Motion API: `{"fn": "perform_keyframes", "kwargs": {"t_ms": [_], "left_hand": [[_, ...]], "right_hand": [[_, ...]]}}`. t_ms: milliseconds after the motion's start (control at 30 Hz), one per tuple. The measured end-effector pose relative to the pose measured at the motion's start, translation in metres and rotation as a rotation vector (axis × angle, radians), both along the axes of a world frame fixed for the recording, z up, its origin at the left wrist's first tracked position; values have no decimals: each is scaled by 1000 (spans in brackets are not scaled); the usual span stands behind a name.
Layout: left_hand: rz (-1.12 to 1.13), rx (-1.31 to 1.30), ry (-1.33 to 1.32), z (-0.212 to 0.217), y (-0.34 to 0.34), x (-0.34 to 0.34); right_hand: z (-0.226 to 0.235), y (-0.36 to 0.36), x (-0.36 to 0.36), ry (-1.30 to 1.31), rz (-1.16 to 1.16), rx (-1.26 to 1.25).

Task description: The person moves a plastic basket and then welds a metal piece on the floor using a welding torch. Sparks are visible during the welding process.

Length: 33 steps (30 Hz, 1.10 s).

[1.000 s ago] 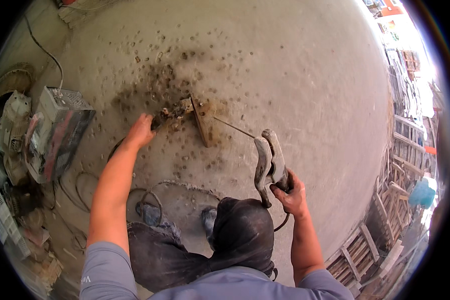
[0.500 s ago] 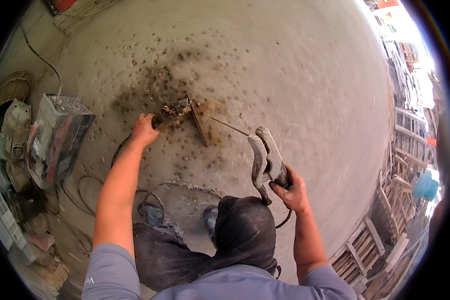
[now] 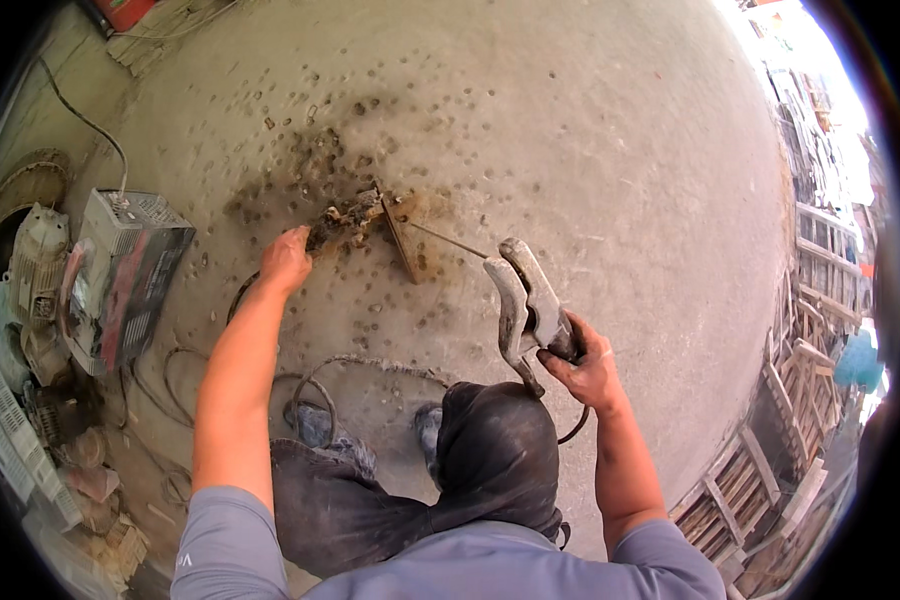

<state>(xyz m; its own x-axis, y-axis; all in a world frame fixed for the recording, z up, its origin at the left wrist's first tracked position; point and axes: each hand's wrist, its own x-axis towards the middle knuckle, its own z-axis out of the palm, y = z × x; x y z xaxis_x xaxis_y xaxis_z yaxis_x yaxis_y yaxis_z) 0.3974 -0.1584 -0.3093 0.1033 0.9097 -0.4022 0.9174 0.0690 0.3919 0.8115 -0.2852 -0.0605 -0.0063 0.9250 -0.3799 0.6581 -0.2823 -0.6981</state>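
My left hand (image 3: 286, 260) is closed on the near end of a dirt-crusted clamp (image 3: 348, 218) close to the floor. A narrow rusty metal plate (image 3: 400, 240) stands at the clamp's far end. In my right hand (image 3: 590, 372) is a worn grey welding electrode holder (image 3: 515, 300), its fingers wrapped round the rear grip. From the holder's front a thin welding rod (image 3: 450, 241) points left, its tip just beside the plate. Whether tip and plate touch, I cannot tell. The lever of the holder rests near my dark-trousered knee (image 3: 498, 430).
A boxy welding machine (image 3: 130, 285) stands at left, beside dusty machine parts (image 3: 38, 250). Cable (image 3: 370, 366) loops across the floor before my shoes. Wooden pallets (image 3: 735, 490) and a blue container (image 3: 858, 362) lie along the right. Dark scorch marks and pits spot the concrete (image 3: 630, 190).
My right hand has brought the electrode holder slightly up and left, so the rod's tip is closer to the plate. My left hand keeps its grip, barely shifted.
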Motion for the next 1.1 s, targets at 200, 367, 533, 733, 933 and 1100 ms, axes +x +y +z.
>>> {"fn": "perform_keyframes", "kwargs": {"t_ms": [200, 367, 533, 733, 933, 1100], "left_hand": [[-51, 93, 38, 8, 4, 11], [-34, 30, 76, 7, 6, 13], [79, -79, -31, -3, 4, 9], [129, -128, -89, -9, 0, 3], [165, -134, -178, 9, 3, 0], [338, -80, -436, 20, 9, 14]], "right_hand": [[-3, 4, 1, -34, 46, 35], [1, 10, -6, -52, 66, 35], [-1, 14, -6, -52, 87, 33], [2, 18, -12, -45, 84, 16], [8, 22, -18, 12, 52, -1], [9, 27, -26, -6, 45, -19]]}}
